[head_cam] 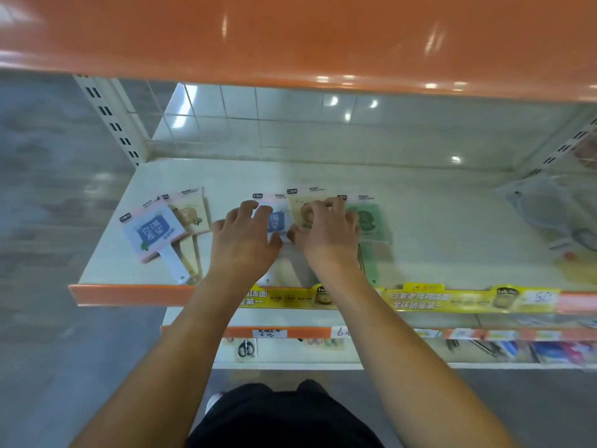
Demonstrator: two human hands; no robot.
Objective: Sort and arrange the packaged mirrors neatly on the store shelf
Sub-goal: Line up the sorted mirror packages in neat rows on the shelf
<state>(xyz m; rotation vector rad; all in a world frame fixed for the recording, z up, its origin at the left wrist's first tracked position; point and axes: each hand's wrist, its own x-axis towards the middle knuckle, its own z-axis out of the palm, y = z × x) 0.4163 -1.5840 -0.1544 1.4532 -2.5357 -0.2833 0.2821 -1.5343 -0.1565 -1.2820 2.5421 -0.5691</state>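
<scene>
Several packaged hand mirrors lie flat on the cream shelf [436,221]. At the left, a pink-edged pack with a blue label [151,232] overlaps a beige pack [190,215]. In the middle lie a second blue-label pack [277,221], a beige pack [305,205] and a green pack [371,221] side by side. My left hand [245,240] rests with spread fingers on the middle blue-label pack. My right hand [326,234] has curled fingers pressing on the beige pack, with its edge reaching the green one. The hands hide the packs' lower halves.
An orange shelf [290,37] hangs close overhead. The shelf's front lip [129,294] is orange with yellow price strips [452,299]. Clear-bagged goods [549,215] lie at the right end. A lower shelf holds scissors [246,348] and stationery. A slotted upright [109,121] stands at the left.
</scene>
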